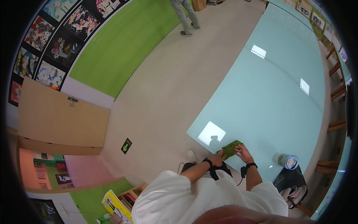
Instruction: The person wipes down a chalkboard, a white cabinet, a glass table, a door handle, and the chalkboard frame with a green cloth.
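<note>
A crumpled green cloth [230,149] lies at the near corner of a long, pale blue glossy table [268,106]. At its left end, my left hand [217,159] rests against the cloth near the table's edge. The fingers of my right hand [243,153] touch the cloth's right side, somewhat spread. Whether either hand grips the fabric is not clear. Dark bands are on both wrists, and a cable hangs from a small black device at the right one.
A tumbler with a clear lid [285,160] stands right of my hands, beside a dark bag [291,179] at the table's edge. Wooden chairs [337,124] line the far right. A person [186,16] stands by the green wall. A wooden door [64,117] is at left.
</note>
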